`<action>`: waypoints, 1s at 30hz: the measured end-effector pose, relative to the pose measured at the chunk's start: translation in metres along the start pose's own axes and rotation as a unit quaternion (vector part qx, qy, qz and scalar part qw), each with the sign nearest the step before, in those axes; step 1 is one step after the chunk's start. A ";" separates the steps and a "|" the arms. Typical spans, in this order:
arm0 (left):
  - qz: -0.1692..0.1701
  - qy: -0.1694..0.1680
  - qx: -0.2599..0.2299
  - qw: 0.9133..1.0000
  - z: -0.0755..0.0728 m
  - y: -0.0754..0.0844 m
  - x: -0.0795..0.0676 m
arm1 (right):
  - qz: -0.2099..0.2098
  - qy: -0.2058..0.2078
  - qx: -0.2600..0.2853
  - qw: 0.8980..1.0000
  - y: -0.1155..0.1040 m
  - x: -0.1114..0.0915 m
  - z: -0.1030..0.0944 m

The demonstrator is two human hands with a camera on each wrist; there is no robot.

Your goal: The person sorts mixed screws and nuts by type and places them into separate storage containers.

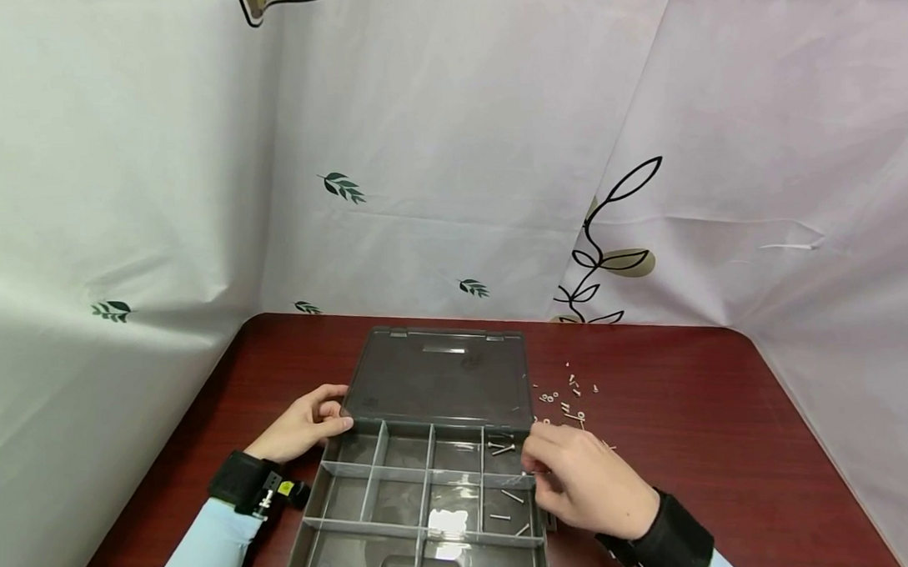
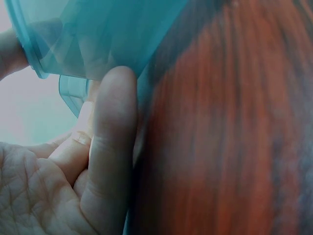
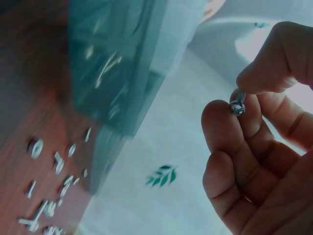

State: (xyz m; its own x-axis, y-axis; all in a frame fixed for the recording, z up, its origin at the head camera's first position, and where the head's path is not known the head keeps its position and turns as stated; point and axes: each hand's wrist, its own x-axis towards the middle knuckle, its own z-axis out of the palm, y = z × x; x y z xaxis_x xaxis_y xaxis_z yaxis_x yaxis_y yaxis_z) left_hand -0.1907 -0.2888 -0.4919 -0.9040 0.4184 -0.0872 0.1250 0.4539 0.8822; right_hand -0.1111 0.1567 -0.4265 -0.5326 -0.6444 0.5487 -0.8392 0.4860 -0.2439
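A grey see-through compartment box (image 1: 401,494) lies with its lid (image 1: 442,376) swung back flat on the table. My left hand (image 1: 300,426) grips the box's far left corner by the hinge, its thumb (image 2: 115,112) against the plastic wall. Over the right edge of the box is my right hand (image 1: 592,483), pinching a small metal screw (image 3: 237,105) between thumb and fingertips; its round head shows in the right wrist view. Several screws (image 1: 512,496) lie in the right-hand compartments, in the back and middle rows.
Right of the lid, several loose nuts, washers and screws (image 1: 566,408) are scattered on the dark red table (image 1: 691,409). A white curtain (image 1: 434,151) with leaf prints hangs behind and beside the table. Thin dividers (image 1: 400,472) split the box.
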 end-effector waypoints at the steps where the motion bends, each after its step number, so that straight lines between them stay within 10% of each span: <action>1: 0.003 -0.001 0.000 1.000 0.000 0.000 0.000 | -0.009 0.000 0.000 1.000 -0.003 0.001 0.001; 14: -0.014 -0.002 0.002 1.000 0.000 0.001 0.000 | -0.021 -0.046 0.000 0.999 -0.017 0.001 0.004; 30: -0.009 -0.004 -0.007 1.000 0.000 0.002 0.000 | 0.099 -0.020 -0.104 0.989 0.048 -0.013 0.003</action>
State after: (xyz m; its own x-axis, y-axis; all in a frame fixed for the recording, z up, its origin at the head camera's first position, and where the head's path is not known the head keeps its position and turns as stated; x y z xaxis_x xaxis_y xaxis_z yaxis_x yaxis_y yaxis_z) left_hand -0.1909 -0.2880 -0.4903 -0.9031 0.4159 -0.1067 0.1025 0.4501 0.8871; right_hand -0.1444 0.1864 -0.4482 -0.6921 -0.5452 0.4731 -0.6795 0.7133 -0.1720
